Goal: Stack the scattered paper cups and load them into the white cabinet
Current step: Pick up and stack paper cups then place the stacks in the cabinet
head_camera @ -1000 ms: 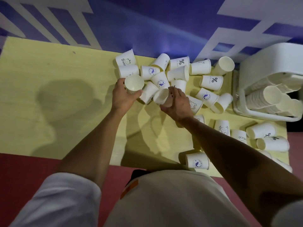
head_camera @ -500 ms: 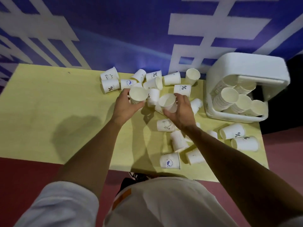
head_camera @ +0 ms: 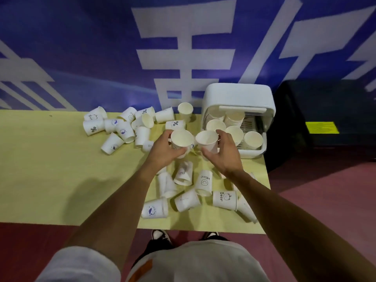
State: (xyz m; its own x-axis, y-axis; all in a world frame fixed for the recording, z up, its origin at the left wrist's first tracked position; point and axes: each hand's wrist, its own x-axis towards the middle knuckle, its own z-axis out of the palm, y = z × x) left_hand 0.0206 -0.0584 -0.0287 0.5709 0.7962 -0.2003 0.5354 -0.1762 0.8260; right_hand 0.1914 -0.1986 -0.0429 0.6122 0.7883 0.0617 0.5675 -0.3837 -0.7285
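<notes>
Closest on my feed is the front edge of the yellow table (head_camera: 50, 190). Just past it is a litter of loose cups lying on their sides, some touching one another, among them a whale cup (head_camera: 154, 209), a Bear cup (head_camera: 224, 198) and a HELLO cup (head_camera: 204, 183).

Above that litter I see both hands raised side by side. The left hand (head_camera: 162, 153) is curled around the left cup (head_camera: 181, 139), thumb on the near wall and fingers wrapped behind, with the mouth tilted up toward the camera. The right hand (head_camera: 223, 155) grips the right cup (head_camera: 207, 140) the same way, thumb in front and fingertips showing past the far rim. The two rims sit just beside each other; I cannot tell whether they meet.

Farther off to the left lies another cluster of cups (head_camera: 122, 129), tipped over. One upright cup (head_camera: 185, 110) stands near the table's back edge.

At the far right corner sits the white cabinet (head_camera: 238, 94), its front open, with stacks of cups (head_camera: 234, 127) inside, mouths facing me. Behind everything runs a blue wall (head_camera: 81, 47) with large white lettering.
</notes>
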